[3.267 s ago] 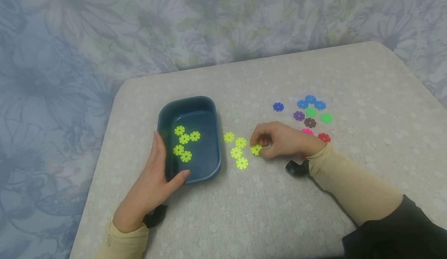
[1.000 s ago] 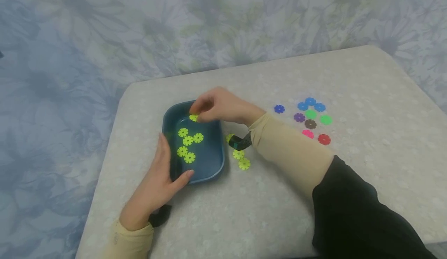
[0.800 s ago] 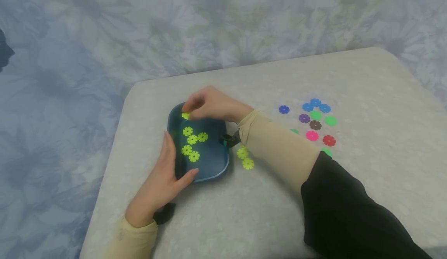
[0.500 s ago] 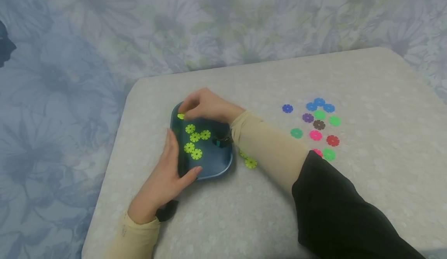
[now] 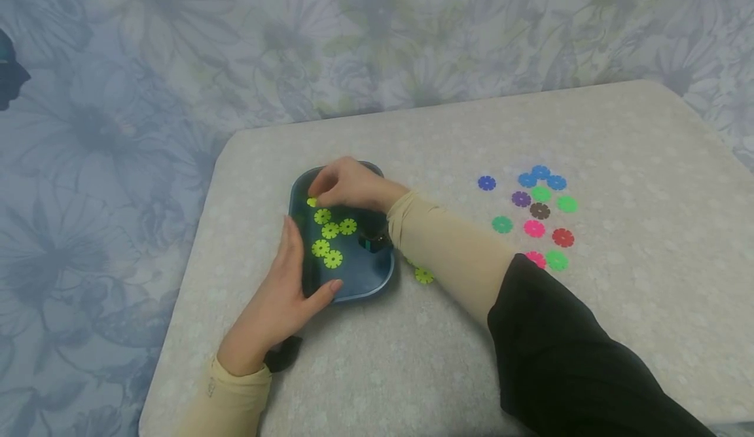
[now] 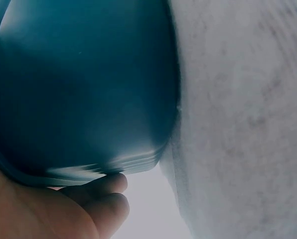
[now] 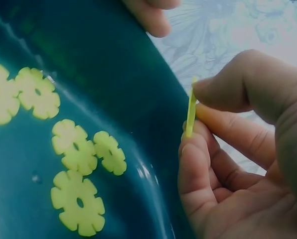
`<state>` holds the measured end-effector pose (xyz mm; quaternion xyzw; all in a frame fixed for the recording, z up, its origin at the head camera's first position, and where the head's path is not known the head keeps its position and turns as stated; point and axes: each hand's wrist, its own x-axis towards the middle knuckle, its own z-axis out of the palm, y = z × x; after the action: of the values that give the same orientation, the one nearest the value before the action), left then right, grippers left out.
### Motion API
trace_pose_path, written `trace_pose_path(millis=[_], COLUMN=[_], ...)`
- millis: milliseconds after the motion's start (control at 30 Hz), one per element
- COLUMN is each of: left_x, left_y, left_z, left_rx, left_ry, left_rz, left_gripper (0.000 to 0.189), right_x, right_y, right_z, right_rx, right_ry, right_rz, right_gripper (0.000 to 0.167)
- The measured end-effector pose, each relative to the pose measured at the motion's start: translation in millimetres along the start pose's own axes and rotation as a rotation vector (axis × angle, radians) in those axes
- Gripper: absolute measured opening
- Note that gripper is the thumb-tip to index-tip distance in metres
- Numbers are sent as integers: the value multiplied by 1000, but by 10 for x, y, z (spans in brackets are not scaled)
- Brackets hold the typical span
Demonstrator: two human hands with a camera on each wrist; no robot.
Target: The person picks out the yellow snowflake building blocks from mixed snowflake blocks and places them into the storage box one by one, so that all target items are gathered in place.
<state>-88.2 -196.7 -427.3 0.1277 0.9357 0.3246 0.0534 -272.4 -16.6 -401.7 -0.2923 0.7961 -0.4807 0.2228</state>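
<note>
A dark blue plastic basin (image 5: 377,281) stands on the table's left half, with several yellow notched discs (image 5: 330,230) lying flat inside. My left hand (image 5: 271,306) holds its near left corner, fingers along the left outer wall and thumb over the near rim. Curled fingertips (image 6: 111,199) touch the basin's outside in the left wrist view. Over the basin's far part, my right hand (image 5: 353,185) pinches one yellow disc (image 7: 191,110) between thumb and fingers. That disc is seen edge-on in the right wrist view, apart from the discs on the basin floor.
Right of the basin, yellow discs (image 5: 423,275) lie partly hidden under my right forearm. Farther right are loose blue discs (image 5: 540,172), green discs (image 5: 567,204), pink discs (image 5: 534,228), and single purple, brown and red ones. A patterned wall (image 5: 377,44) stands behind the table.
My right hand has carried a yellow disc from the table leftward over the basin, then shifted slightly nearer. The left hand keeps its hold on the basin. The head view has shifted somewhat.
</note>
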Motion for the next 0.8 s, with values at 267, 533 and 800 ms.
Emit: trace_pose_path(millis=[267,533,800], left_x=[0,-1,-3], left_y=[0,-1,-3], left_z=[4,5,11], left_rx=[8,16,20], left_ry=[0,4,4], left_rz=[-5,-5,-1], left_gripper=[121,120,120], right_x=[4,-9,-7], right_y=[12,17,21], right_z=[41,52,79], right_rx=[-83,-103,-177], right_ry=[4,25,57], right_rz=[60,62,95], right_gripper=[28,27,26])
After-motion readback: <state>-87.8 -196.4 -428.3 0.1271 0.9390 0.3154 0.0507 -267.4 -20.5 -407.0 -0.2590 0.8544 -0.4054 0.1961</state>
